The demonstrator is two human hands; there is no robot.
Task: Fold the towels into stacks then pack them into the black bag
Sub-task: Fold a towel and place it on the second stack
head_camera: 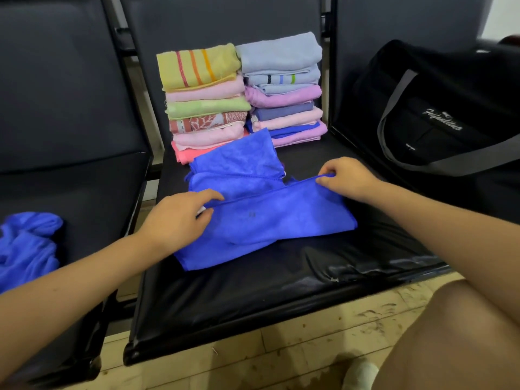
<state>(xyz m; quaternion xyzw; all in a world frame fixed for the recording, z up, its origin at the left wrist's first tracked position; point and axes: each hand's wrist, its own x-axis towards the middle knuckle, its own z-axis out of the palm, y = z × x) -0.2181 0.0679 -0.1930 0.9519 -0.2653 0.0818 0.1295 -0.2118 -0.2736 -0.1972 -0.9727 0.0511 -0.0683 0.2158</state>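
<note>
**Blue towel mid-fold on the middle seat; two stacks behind, bag to the right**

Hidden or unclear: The left-hand stack (206,104) is losing its bottom towels behind the raised far flap of the blue towel (264,218), and the lower front corner of the right-hand stack (284,88) is sitting behind that same flap. The black bag (439,114) is running off the right edge, its opening not showing; the script lettering on its side is too blurred to read. A second, crumpled blue towel (26,246) is being cut off by the left edge. A bare knee and a white sock are intruding at the lower right.

Hands: The left hand (176,218) is pinching the towel's near folded edge at its left end, fingers curled onto the cloth. The right hand (347,178) is pinching the same edge at its right end, thumb and fingers closed on the hem, which is stretching taut between the two.

Surface and room: The blue towel is lying on the middle seat (253,299) of a row of black padded chairs; its glossy cover is wrinkling near the front. The stacks are standing side by side, touching, against the backrest. The bag is resting on the seat to the right, the crumpled towel on the seat to the left. Scuffed, pale floor tiles (281,356) are showing below.
</note>
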